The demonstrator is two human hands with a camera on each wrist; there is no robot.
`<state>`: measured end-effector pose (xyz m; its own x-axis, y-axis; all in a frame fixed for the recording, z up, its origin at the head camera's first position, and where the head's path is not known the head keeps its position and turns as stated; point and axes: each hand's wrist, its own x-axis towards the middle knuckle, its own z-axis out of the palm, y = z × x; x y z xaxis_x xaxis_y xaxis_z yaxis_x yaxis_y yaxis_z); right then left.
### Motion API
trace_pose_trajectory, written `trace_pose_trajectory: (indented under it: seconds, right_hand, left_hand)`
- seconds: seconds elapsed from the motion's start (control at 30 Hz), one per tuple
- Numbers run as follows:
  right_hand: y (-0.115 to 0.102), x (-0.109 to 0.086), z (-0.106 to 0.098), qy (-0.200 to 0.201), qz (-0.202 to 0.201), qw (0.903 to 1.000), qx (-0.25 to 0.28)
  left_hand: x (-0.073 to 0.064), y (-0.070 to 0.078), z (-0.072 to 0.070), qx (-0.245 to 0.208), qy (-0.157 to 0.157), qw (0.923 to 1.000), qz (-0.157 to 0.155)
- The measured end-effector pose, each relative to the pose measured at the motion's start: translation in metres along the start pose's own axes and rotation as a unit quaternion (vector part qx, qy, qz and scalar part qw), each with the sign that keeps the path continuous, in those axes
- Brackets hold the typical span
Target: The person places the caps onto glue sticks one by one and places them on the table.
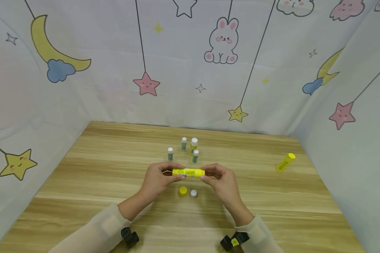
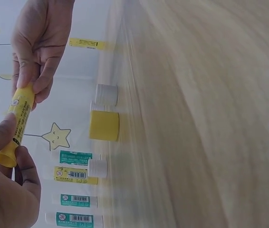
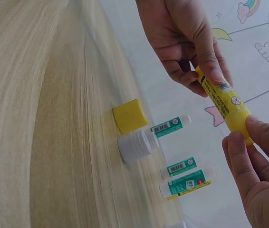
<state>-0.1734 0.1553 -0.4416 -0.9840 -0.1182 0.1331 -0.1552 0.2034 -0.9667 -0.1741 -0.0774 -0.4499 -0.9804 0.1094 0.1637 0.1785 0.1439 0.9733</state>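
Observation:
A yellow glue stick (image 1: pixel 188 172) is held level above the table between both hands. My left hand (image 1: pixel 159 178) pinches its left end between thumb and fingers. At the other end, my right hand (image 1: pixel 222 181) grips the yellow cap part with thumb and fingertips. Printed text and a barcode show along the barrel (image 3: pixel 222 97). Below the hands, a loose yellow cap (image 1: pixel 183 191) and a small white cap (image 1: pixel 194 193) rest side by side on the wood.
Beyond the hands stand several small green glue sticks with white caps (image 1: pixel 170 154) and a yellow one with a white cap (image 1: pixel 194 144). Another yellow glue stick (image 1: pixel 286 162) stands far right on the wooden table (image 1: pixel 82 186). A printed curtain (image 1: pixel 190 70) surrounds the table.

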Motion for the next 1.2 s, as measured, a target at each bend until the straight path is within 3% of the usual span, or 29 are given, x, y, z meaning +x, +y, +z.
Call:
trace_pose_trajectory:
  seconds: [0.43, 1.2]
  right_hand:
    - [-0.0035, 0.0011, -0.0012, 0.007, -0.002, 0.9999, 0.012]
    - [-0.0048, -0.0016, 0.0029, 0.034, 0.006, 0.9992, 0.021]
  left_hand:
    - [0.0013, 0.0090, 0.0015, 0.001, -0.004, 1.0000, -0.002]
    - [0.0021, 0.0098, 0.0036, 0.005, 0.002, 0.9998, -0.017]
